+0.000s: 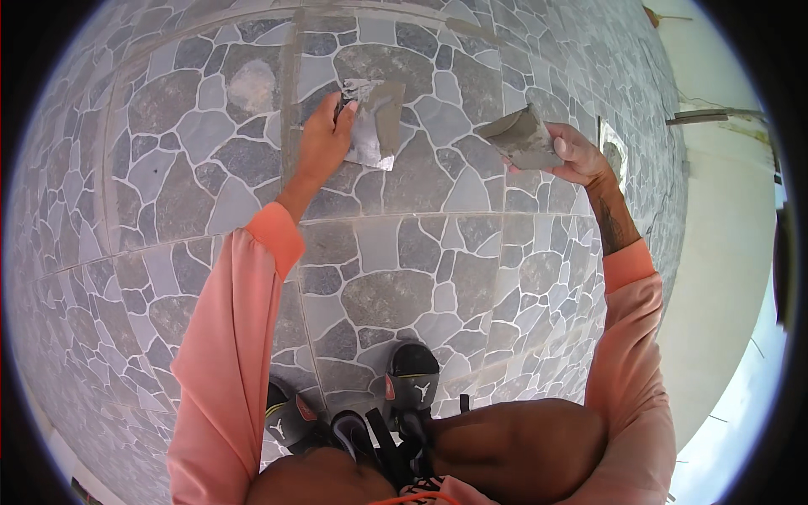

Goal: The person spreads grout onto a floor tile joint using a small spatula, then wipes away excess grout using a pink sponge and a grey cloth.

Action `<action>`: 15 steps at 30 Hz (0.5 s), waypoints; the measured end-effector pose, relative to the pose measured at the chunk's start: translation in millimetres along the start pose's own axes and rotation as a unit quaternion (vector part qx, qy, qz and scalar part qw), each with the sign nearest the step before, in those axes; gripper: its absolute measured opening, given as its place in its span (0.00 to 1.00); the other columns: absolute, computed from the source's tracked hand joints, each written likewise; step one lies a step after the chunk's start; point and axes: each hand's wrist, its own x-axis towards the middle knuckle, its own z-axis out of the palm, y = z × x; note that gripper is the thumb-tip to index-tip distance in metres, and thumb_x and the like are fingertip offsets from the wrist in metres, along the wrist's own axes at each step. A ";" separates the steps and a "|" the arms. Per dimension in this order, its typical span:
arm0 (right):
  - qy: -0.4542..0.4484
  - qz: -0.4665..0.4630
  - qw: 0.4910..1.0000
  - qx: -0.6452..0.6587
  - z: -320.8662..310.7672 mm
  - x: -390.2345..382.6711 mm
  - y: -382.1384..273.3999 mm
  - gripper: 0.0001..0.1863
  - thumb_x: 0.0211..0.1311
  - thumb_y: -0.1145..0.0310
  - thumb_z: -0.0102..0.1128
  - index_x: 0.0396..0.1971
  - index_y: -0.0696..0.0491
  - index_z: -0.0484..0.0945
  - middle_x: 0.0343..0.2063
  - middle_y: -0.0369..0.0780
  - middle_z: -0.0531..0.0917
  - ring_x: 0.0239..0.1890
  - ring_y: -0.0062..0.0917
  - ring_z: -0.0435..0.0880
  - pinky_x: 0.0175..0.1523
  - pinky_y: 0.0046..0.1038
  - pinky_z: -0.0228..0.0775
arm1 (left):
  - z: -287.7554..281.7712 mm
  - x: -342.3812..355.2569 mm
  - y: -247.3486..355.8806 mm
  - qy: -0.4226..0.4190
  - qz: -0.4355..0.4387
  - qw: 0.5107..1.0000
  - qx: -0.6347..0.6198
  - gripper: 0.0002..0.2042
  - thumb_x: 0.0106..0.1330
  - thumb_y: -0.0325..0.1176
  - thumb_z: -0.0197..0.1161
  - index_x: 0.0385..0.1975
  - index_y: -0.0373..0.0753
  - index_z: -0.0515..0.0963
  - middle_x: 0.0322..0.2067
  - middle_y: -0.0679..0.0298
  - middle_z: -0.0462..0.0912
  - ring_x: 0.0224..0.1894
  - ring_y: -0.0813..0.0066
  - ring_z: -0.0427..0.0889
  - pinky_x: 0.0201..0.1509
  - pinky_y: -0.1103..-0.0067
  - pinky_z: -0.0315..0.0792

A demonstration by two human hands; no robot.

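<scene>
My left hand (pixel 325 133) grips a flat, rectangular metal trowel (pixel 379 126) smeared with grey paste, held over the stone-patterned tiles (pixel 379 295). To its right, my right hand (pixel 579 158) is closed round a smaller blade or scraper (pixel 518 135) coated in thick grey paste, its handle mostly hidden. The two tools are apart. Just beyond my right hand lies a pale, shiny flat piece (pixel 613 133) with grey smears; what it is I cannot make out.
Grey seams (pixel 290 101) run between the tiles, and a pale smudge (pixel 251 86) marks one at upper left. My sandalled feet (pixel 411 383) are at the bottom. A pale wall (pixel 707 278) borders the right, with long bars (pixel 696 118) jutting near its top.
</scene>
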 end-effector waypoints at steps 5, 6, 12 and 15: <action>0.115 0.093 0.909 -0.389 -28.0 23.4 -55.9 0.44 0.47 0.54 0.73 0.62 0.59 0.65 0.55 0.45 0.75 0.57 0.33 0.74 0.64 0.36 0.65 | -4.1 -5.7 4.1 -0.010 -0.020 0.999 0.036 0.15 0.69 0.37 0.57 0.46 0.32 0.72 0.24 0.50 0.78 0.26 0.55 0.78 0.33 0.68 0.71; 0.113 0.097 0.910 -0.388 -43.1 30.5 -58.2 0.44 0.47 0.54 0.73 0.62 0.59 0.65 0.55 0.45 0.75 0.57 0.33 0.74 0.64 0.36 0.65 | -3.8 -6.4 6.2 -0.019 -0.008 0.999 0.042 0.15 0.69 0.37 0.57 0.47 0.32 0.72 0.24 0.50 0.78 0.26 0.54 0.78 0.34 0.68 0.72; 0.171 -0.001 0.648 -0.742 -163.1 71.8 -42.7 0.40 0.49 0.78 0.68 0.65 0.52 0.61 0.61 0.41 0.69 0.61 0.36 0.71 0.67 0.34 0.63 | -1.8 -5.4 9.2 -0.025 -0.011 0.999 0.037 0.14 0.68 0.35 0.58 0.47 0.33 0.71 0.24 0.52 0.79 0.24 0.53 0.79 0.31 0.69 0.72; 0.138 -0.038 0.612 -0.778 -183.0 87.1 -30.7 0.39 0.51 0.74 0.67 0.65 0.52 0.61 0.61 0.45 0.70 0.63 0.39 0.67 0.67 0.32 0.62 | 2.3 -6.2 9.4 -0.030 -0.018 0.999 0.022 0.13 0.69 0.35 0.58 0.47 0.33 0.71 0.23 0.52 0.79 0.24 0.53 0.79 0.30 0.68 0.71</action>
